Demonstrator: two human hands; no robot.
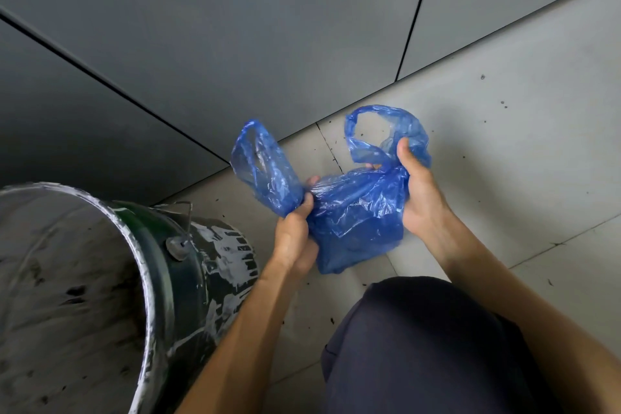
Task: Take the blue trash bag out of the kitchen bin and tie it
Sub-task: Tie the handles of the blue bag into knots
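The blue trash bag (353, 212) is out of the bin, held just above the tiled floor in the middle of the view. My left hand (295, 235) grips the base of its left handle loop, which stands up above my fingers. My right hand (420, 191) pinches the base of the right handle loop, thumb on top. The two loops are apart and untied. The kitchen bin (161, 265), a dark green bucket smeared with white paint, stands at the lower left with nothing blue in it.
Grey cabinet doors (268, 27) fill the upper part of the view. Pale floor tiles (504, 111) speckled with dark crumbs spread to the right. My knee in dark trousers (437, 346) is at the bottom, right of the bin.
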